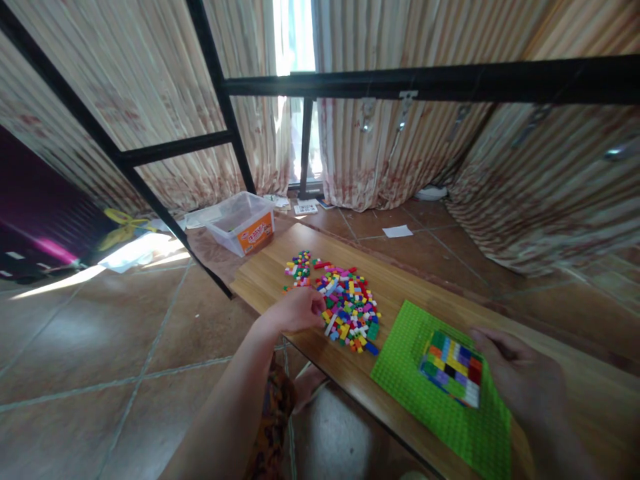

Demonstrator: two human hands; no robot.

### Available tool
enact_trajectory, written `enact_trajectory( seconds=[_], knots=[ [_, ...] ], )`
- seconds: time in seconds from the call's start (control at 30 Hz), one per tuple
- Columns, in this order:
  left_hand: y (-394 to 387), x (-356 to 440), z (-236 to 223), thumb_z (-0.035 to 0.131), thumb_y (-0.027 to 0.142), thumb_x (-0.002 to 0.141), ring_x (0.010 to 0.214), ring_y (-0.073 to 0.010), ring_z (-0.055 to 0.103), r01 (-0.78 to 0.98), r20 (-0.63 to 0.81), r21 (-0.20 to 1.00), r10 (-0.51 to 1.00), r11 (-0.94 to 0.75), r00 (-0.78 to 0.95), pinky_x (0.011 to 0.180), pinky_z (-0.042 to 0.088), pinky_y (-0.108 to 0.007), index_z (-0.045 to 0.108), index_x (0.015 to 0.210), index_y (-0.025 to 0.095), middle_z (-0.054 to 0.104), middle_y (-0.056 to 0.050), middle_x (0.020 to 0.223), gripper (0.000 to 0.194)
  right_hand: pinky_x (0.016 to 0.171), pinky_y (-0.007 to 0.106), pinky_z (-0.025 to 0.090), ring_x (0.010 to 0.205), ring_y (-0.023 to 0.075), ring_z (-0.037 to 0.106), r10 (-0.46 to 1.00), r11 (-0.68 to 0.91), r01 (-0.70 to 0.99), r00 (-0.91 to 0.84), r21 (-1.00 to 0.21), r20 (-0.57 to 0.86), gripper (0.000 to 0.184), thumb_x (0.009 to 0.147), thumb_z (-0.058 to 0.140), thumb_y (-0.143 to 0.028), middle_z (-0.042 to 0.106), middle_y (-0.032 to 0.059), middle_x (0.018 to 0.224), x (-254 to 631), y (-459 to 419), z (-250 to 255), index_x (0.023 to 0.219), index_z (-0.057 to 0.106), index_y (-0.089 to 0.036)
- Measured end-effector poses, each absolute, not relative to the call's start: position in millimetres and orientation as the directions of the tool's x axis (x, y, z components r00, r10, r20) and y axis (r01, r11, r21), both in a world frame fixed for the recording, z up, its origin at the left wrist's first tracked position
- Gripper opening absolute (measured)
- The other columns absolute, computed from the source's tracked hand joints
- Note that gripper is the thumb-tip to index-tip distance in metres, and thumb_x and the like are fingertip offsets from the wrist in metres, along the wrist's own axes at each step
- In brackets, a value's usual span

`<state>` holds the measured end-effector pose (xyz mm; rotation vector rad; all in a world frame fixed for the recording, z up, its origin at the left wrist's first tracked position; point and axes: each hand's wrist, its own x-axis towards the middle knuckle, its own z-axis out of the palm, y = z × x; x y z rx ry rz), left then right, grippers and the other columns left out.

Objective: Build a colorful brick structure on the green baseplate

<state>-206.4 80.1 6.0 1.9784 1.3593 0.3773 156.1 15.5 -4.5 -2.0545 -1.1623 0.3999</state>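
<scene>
My left hand [299, 309] is at the near left edge of a pile of small coloured toy bricks [350, 307], its fingers curled inward. Whatever those fingers may pinch is hidden. On the right, a green baseplate [400, 360] lies on the wooden table and carries a blocky build of many-coloured bricks [451, 367]. My right hand [523, 373], slightly blurred, is closed beside the right side of this build, over the plate's edge. I cannot make out anything between its fingers.
A clear plastic box [243, 223] with an orange label stands beyond the table's left end. The narrow wooden table [280, 250] runs left to right. A black metal frame [425, 83] crosses above, before striped curtains [380, 153]. White paper [397, 231] lies on the tiled floor.
</scene>
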Motion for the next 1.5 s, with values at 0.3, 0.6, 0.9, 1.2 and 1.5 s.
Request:
enact_trajectory(
  seconds=[0.3, 0.6, 0.9, 1.2, 1.5],
  knots=[
    [72.8, -198.1, 5.7, 0.074, 0.026, 0.063, 0.086, -0.0209, 0.061, 0.740, -0.065, 0.522, 0.845, -0.424, 0.531, 0.073, 0.042, -0.026, 0.067, 0.102, 0.025, 0.068, -0.001, 0.096, 0.039, 0.077, 0.038, 0.052, 0.087, 0.0299, 0.069, 0.864, -0.276, 0.649, 0.491, -0.709, 0.113, 0.032, 0.068, 0.061, -0.048, 0.074, 0.0075, 0.085, 161.5, 15.1, -10.5, 0.083, 0.074, -0.022],
    [73.1, -194.7, 1.7, 0.068, 0.022, 0.066, 0.093, -0.0226, 0.061, 0.754, -0.078, 0.489, 0.839, -0.438, 0.538, 0.082, 0.044, -0.029, 0.065, 0.103, 0.024, 0.067, -0.003, 0.101, 0.038, 0.076, 0.036, 0.052, 0.082, 0.0243, 0.069, 0.880, -0.196, 0.661, 0.444, -0.724, 0.167, 0.031, 0.072, 0.060, -0.046, 0.074, 0.0052, 0.085, 163.2, 13.3, -15.8, 0.086, 0.074, -0.021],
    [77.1, -193.3, 9.0, 0.067, 0.031, 0.068, 0.096, -0.0231, 0.059, 0.774, -0.126, 0.424, 0.816, -0.470, 0.564, 0.083, 0.043, -0.031, 0.061, 0.103, 0.022, 0.064, -0.004, 0.106, 0.036, 0.075, 0.031, 0.051, 0.080, 0.0207, 0.068, 0.878, -0.093, 0.643, 0.413, -0.760, 0.241, 0.030, 0.079, 0.057, -0.041, 0.075, 0.0059, 0.086, 165.7, 12.4, -11.9, 0.086, 0.074, -0.017],
    [81.3, -192.2, 12.6, 0.061, 0.040, 0.074, 0.077, -0.0189, 0.058, 0.777, -0.104, 0.421, 0.826, -0.468, 0.554, 0.070, 0.043, -0.029, 0.060, 0.097, 0.019, 0.064, -0.003, 0.088, 0.031, 0.075, 0.030, 0.051, 0.079, 0.0192, 0.067, 0.843, -0.053, 0.633, 0.443, -0.772, 0.305, 0.028, 0.080, 0.055, -0.038, 0.075, 0.0039, 0.085, 172.5, 6.8, -3.6, 0.083, 0.074, -0.017],
    [85.2, -175.8, 15.8, 0.063, 0.035, 0.074, 0.075, -0.0158, 0.060, 0.645, -0.028, 0.613, 0.804, -0.455, 0.594, 0.068, 0.047, -0.027, 0.057, 0.099, 0.018, 0.064, -0.001, 0.087, 0.031, 0.072, 0.031, 0.051, 0.076, 0.0194, 0.067, 0.837, -0.024, 0.614, 0.444, -0.789, 0.320, 0.027, 0.080, 0.057, -0.039, 0.074, 0.0050, 0.083, 180.0, -9.7, -5.0, 0.083, 0.073, -0.017]
  ],
)
